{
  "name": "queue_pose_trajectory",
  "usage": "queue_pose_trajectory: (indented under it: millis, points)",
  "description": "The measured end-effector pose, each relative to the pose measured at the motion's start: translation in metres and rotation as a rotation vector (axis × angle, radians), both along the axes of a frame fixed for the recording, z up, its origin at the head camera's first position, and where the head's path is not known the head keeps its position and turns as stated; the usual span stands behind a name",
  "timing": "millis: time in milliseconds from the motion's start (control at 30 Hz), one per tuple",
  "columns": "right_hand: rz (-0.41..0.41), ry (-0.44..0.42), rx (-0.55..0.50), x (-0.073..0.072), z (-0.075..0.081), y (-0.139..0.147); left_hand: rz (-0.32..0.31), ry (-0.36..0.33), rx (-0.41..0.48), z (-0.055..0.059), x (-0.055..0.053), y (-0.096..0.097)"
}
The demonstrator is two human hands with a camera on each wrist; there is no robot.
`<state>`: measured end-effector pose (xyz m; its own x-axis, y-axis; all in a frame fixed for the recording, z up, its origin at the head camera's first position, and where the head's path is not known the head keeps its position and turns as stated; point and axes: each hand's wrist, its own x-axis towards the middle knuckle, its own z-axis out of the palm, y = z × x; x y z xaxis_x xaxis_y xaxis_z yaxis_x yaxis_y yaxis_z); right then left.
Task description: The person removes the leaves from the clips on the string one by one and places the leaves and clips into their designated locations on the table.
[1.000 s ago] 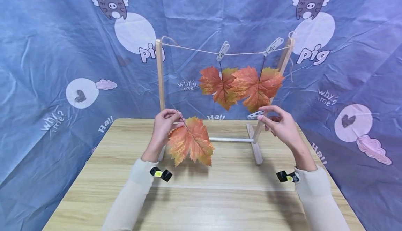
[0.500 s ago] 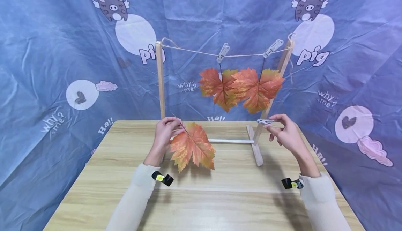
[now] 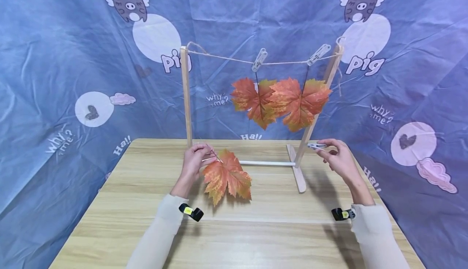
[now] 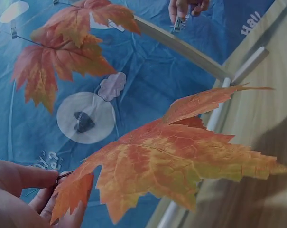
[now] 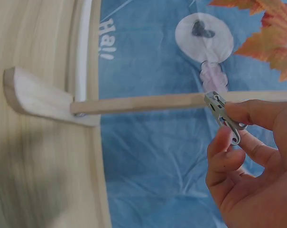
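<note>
My left hand [image 3: 193,163] pinches the thin stem of an orange maple leaf [image 3: 227,176], which hangs just above the table on the left side of the rack. The left wrist view shows the same leaf [image 4: 152,161] spread out beyond the fingertips. Beside the rack's right post, my right hand [image 3: 340,159] holds a pale clothespin [image 3: 316,146] between thumb and fingers; this clothespin [image 5: 221,114] is close up in the right wrist view. Two more leaves, a left one [image 3: 252,100] and a right one [image 3: 301,102], hang by their stems from clothespins on the string.
A wooden rack with a left post [image 3: 186,94], a right post [image 3: 308,129] and a white crossbar [image 3: 267,163] stands on the wood-grain table [image 3: 256,240]. The string [image 3: 226,58] runs between the post tops. Behind hangs a blue patterned cloth [image 3: 226,13].
Both hands have come down and a little to the right. The leaf has lowered with the left hand, and the clothespin has moved right, past the post, with the right hand.
</note>
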<state>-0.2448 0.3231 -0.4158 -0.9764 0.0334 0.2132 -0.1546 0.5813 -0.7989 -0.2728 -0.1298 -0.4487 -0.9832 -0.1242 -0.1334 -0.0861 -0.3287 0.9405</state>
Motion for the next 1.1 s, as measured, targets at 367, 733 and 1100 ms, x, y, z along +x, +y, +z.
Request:
queue_pose_trajectory:
  millis: [367, 733, 1100]
  points:
    - [-0.069, -0.014, 0.059, -0.011, -0.019, 0.015, 0.006, -0.037, 0.028, -0.019, 0.001, 0.000]
    - [-0.103, -0.108, 0.114, -0.023, -0.040, 0.021, 0.004, -0.075, 0.042, -0.042, 0.005, 0.006]
    - [-0.105, -0.129, 0.165, -0.035, -0.062, 0.031, 0.024, -0.106, 0.063, -0.066, 0.006, 0.009]
